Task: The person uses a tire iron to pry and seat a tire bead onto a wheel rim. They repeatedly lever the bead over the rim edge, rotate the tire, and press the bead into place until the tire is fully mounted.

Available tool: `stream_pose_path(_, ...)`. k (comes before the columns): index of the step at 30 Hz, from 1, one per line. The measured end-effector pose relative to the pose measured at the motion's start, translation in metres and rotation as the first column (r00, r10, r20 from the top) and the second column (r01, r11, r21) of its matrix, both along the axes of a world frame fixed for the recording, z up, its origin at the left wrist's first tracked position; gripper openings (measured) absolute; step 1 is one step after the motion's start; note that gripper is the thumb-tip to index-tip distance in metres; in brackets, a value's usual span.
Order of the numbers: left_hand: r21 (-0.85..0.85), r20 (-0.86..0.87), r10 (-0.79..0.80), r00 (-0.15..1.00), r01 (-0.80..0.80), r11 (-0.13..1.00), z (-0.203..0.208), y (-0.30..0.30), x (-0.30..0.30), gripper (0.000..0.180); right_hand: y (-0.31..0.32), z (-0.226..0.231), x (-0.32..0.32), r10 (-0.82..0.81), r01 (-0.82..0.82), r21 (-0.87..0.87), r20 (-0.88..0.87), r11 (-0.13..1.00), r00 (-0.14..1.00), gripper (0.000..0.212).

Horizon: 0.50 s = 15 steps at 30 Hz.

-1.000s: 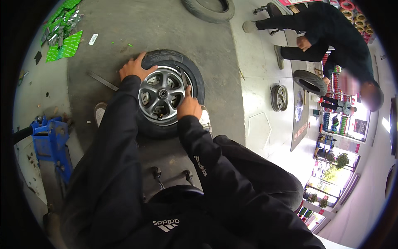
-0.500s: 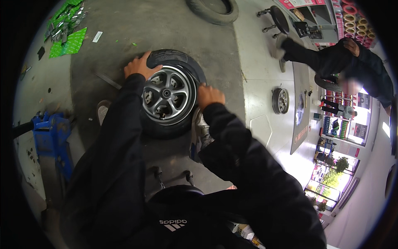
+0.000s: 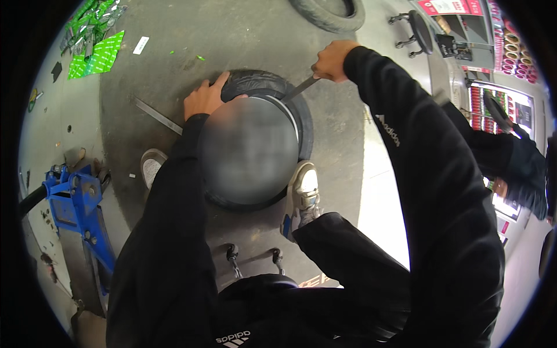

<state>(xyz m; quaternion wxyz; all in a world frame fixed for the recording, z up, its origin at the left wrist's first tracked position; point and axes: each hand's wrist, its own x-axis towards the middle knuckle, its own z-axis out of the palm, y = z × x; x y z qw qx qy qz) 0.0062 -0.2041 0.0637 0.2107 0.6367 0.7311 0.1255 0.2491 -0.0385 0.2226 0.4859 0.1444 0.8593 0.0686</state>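
A black tyre (image 3: pixel 255 82) lies flat on the floor between my shoes, around a wheel whose face (image 3: pixel 249 153) is blurred out. My left hand (image 3: pixel 206 97) grips the tyre's far left side, its fingers over the sidewall and thumb toward the rim. Beyond the wheel's far right side, my right hand (image 3: pixel 332 61) is closed around the end of a flat metal tyre lever (image 3: pixel 301 89). The lever slants down to the gap between tyre and rim; its tip is hidden there. Left of the wheel, a second flat metal bar (image 3: pixel 158 116) lies partly behind my left sleeve.
A blue metal jack-like tool (image 3: pixel 78 200) stands at the left. Green plastic wrapping (image 3: pixel 96 58) lies at the far left, another tyre (image 3: pixel 331 14) at the far edge. A wheeled stool (image 3: pixel 419 33) and a person in dark clothes (image 3: pixel 493 148) are to the right.
My right hand has swung away from the wheel's right edge, up and to the right, with the lever now showing. My left hand stays on the tyre. The person at right has shifted.
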Motion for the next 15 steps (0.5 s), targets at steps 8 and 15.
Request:
stream_pose_path(8, -0.006, 0.000, 0.009, 1.000, -0.009, 1.000, 0.000, 0.009, -0.001, 0.075, 0.025, -0.009, 0.012, 0.109, -0.116, -0.051, -0.119, 0.992, 0.987, 0.042)
stream_pose_path(15, 0.041, -0.055, 0.022, 0.998, -0.020, 0.999, -0.002, 0.012, -0.004, 0.074, 0.031, -0.013, 0.014, 0.097, -0.115, -0.081, -0.195, 0.990, 0.976, 0.036)
